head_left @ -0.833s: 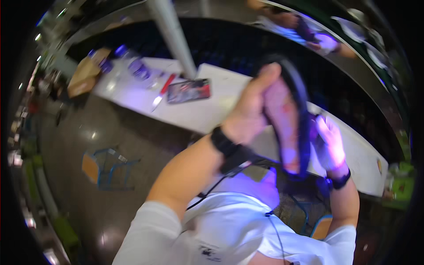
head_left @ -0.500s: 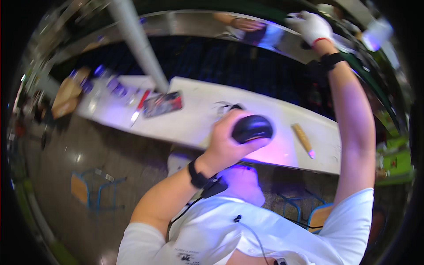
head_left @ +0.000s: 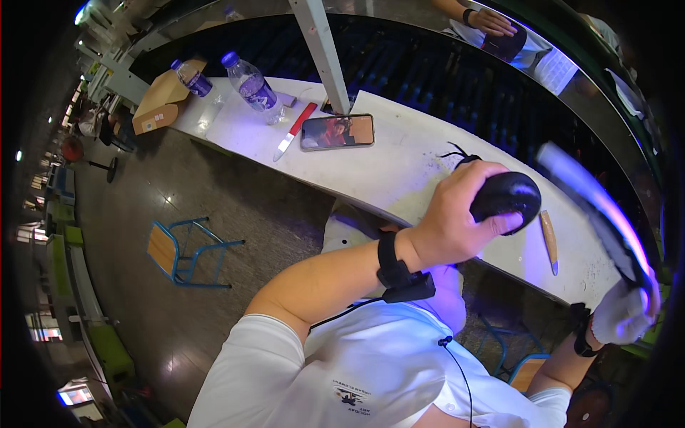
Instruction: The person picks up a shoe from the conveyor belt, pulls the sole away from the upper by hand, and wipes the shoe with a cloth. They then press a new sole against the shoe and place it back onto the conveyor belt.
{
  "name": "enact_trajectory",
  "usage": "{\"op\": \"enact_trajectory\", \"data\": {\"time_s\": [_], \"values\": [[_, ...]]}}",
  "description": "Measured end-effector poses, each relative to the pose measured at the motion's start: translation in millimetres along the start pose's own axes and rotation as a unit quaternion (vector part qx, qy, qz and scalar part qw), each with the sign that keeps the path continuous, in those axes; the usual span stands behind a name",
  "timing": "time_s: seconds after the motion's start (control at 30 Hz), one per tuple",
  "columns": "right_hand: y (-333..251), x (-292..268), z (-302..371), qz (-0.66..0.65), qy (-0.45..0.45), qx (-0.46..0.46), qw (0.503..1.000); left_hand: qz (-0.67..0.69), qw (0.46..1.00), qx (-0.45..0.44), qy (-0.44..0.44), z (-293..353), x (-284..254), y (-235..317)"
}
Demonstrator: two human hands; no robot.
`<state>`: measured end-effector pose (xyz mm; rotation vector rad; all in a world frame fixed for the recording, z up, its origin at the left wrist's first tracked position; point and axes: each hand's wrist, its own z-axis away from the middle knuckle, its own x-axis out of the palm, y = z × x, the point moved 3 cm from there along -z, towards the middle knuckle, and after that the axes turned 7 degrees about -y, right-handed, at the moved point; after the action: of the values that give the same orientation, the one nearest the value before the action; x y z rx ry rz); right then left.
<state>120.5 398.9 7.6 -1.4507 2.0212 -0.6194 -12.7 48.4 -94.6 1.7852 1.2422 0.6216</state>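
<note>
My left hand [head_left: 457,214] is wrapped round a black shoe [head_left: 508,201], its glossy rounded toe end facing up, above the white table [head_left: 399,143]. Thin black laces stick out behind the fingers. At the far right my right hand [head_left: 624,314], in a white glove, grips a long, curved, flat piece [head_left: 596,207]. Motion smears this piece, which looks dark with a pale, blue-lit edge; its kind cannot be made out. Between the hands, a small knife with a tan handle [head_left: 548,239] lies on the table.
On the table's left part are a phone [head_left: 337,133], a red-handled knife [head_left: 296,130], two water bottles [head_left: 253,89] and a cardboard box [head_left: 158,100]. A metal post [head_left: 321,53] rises behind them. Another person's hand [head_left: 492,23] holds a dark thing across the dark conveyor [head_left: 399,68]. A stool [head_left: 189,253] stands left.
My right hand has come down from the upper right to the lower right, bringing the long piece. My left hand still holds the shoe, now further right in view as the whole view has shifted.
</note>
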Motion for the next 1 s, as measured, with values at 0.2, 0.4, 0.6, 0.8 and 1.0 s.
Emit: {"op": "enact_trajectory", "data": {"time_s": [0.2,0.4,0.6,0.8,1.0], "values": [[67,78,52,-0.019,0.068,0.247,0.966,0.008,1.000,-0.008,-0.003,5,12,-7],[29,101,60,-0.040,0.020,0.166,0.985,0.017,0.987,0.157,-0.023,3,23,8],[25,170,45,-0.234,-0.078,0.222,0.943,-0.101,0.978,0.130,-0.131,18,5,45],[19,184,72,-0.240,0.002,0.241,0.940,-0.041,0.982,0.028,-0.182,50,-1,65],[12,191,82,-0.135,-0.046,0.151,0.978,-0.008,0.992,0.022,-0.123,83,18,50]]}}
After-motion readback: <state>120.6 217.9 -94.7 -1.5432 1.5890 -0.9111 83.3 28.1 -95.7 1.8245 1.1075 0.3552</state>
